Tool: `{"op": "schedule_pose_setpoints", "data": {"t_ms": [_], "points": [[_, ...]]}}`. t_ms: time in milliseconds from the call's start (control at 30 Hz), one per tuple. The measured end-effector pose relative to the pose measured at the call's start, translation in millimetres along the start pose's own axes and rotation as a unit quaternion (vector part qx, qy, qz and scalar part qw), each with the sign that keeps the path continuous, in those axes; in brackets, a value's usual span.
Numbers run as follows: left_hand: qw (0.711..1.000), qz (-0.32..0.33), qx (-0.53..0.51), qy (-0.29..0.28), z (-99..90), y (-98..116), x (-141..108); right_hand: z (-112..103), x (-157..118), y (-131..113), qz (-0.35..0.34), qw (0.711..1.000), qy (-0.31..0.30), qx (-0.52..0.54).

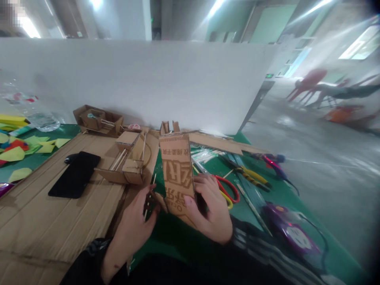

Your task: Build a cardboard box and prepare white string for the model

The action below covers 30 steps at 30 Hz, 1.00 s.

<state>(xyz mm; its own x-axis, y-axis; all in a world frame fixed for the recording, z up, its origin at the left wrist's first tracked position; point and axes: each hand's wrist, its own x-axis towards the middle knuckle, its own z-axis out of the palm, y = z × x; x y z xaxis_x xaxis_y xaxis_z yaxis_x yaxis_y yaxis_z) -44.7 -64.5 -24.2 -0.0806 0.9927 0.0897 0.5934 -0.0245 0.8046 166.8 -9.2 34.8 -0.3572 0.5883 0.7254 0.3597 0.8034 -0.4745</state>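
Observation:
My right hand [212, 209] is closed around the right edge of a tall cardboard piece [178, 170] printed with brown characters, its thumb lying on the front face. Between the thumb and fingers of my left hand [133, 215] is a small brown cardboard piece [160, 201], which meets the lower left side of the tall one. Whether the two pieces are joined cannot be made out. Further left, a cardboard model [126, 158] with thin sticks stands on a large cardboard sheet [97, 217].
Right of my hands lie red-handled scissors [233, 190], yellow-black pliers [252, 178], a glue gun [273, 166] and a purple power strip [291, 229]. A black phone-like slab [75, 174], another cardboard model [97, 118] and a plastic bottle [38, 111] are left. A white partition [166, 79] stands behind.

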Motion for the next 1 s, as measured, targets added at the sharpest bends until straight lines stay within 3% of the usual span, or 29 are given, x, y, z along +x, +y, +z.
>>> {"op": "schedule_pose_setpoints", "data": {"t_ms": [600, 1000], "points": [[0.997, 0.036, 0.036, 0.063, 4.8, 2.2, -3.7, 0.8, -7.1, 5.9, 0.041, 0.998, 0.046, 0.008], [0.994, 0.045, 0.056, 0.076, 7.4, 1.8, -4.2, 3.2, -7.8, 4.9, 0.035, 0.998, 0.051, 0.002]]}}
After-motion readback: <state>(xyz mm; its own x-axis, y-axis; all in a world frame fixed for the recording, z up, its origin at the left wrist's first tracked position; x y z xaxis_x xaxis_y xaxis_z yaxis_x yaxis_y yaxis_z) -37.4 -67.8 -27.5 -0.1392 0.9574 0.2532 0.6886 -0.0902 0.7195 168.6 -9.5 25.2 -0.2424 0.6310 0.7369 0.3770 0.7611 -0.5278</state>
